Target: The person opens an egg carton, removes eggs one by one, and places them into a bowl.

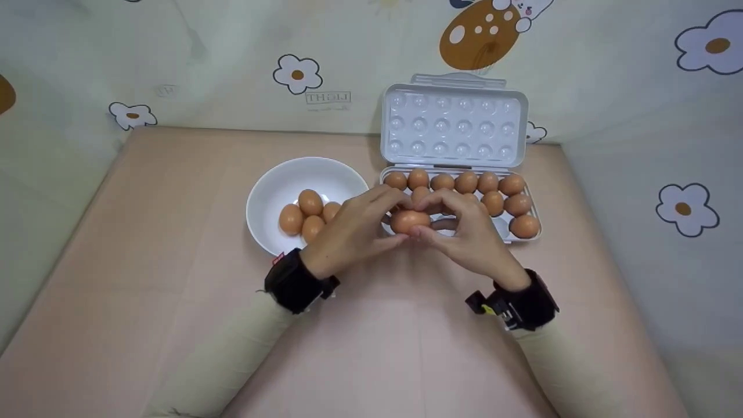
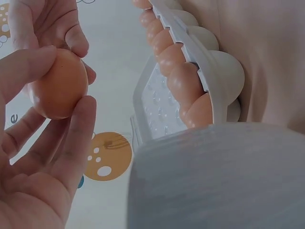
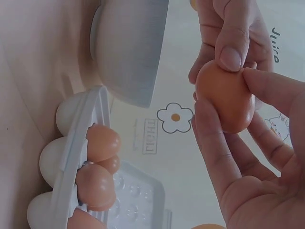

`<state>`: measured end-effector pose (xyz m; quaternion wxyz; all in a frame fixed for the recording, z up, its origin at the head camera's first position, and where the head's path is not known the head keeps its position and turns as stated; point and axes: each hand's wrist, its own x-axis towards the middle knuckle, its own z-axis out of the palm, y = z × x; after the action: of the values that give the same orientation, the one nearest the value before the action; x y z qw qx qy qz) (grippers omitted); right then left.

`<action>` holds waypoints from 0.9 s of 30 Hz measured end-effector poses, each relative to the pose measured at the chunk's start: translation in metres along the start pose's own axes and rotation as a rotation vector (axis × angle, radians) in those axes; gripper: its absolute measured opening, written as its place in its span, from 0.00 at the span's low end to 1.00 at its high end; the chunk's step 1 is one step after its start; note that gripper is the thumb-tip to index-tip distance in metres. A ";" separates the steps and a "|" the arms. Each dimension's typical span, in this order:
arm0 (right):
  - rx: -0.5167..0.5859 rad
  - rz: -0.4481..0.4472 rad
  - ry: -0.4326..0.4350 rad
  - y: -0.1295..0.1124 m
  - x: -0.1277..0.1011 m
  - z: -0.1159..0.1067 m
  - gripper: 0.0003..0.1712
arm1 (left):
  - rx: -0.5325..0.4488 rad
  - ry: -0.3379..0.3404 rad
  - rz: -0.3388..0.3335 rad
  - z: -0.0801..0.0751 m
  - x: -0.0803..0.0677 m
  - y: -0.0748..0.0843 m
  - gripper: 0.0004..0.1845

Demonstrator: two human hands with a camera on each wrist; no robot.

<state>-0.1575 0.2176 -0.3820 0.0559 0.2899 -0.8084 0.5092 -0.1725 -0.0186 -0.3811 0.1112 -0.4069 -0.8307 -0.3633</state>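
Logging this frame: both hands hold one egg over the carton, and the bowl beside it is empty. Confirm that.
Wrong on the bowl: the head view shows several eggs in it. The rest stands: left hand and right hand hold one egg over the carton.

Two bare hands, pale sleeves, black wrist bands

Both forearms wear pale yellowish-cream long sleeves that end at the wrist. A broad black band wraps each wrist: the one by the left hand [image 1: 348,232] shows a small red mark at its edge and a dark block, the one by the right hand [image 1: 473,235] carries a black boxy fitting with a yellow spot. No rings or gloves.
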 end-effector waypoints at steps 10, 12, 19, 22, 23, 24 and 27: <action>-0.265 -0.135 0.029 0.006 0.001 -0.022 0.19 | -0.019 0.002 -0.086 -0.031 -0.005 -0.004 0.20; -0.362 -0.148 0.051 0.009 0.001 -0.029 0.19 | -0.005 -0.003 -0.082 -0.040 -0.004 -0.006 0.20; -0.636 -0.163 0.105 0.018 -0.004 -0.049 0.21 | 0.033 -0.049 -0.153 -0.072 -0.004 -0.015 0.20; -0.669 -0.180 0.101 0.022 -0.004 -0.053 0.20 | 0.061 -0.078 -0.210 -0.082 -0.004 -0.020 0.21; -0.672 -0.187 0.096 0.023 -0.004 -0.054 0.20 | 0.067 -0.087 -0.226 -0.084 -0.004 -0.023 0.21; -0.676 -0.193 0.092 0.024 -0.004 -0.055 0.20 | 0.074 -0.096 -0.238 -0.087 -0.004 -0.025 0.20; -0.686 -0.212 0.083 0.026 -0.004 -0.058 0.20 | 0.086 -0.127 -0.275 -0.095 -0.003 -0.031 0.20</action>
<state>-0.1798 0.2770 -0.3768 0.2353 0.3157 -0.8947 0.2109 -0.2051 -0.0986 -0.3310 0.0252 -0.3064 -0.8987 -0.3128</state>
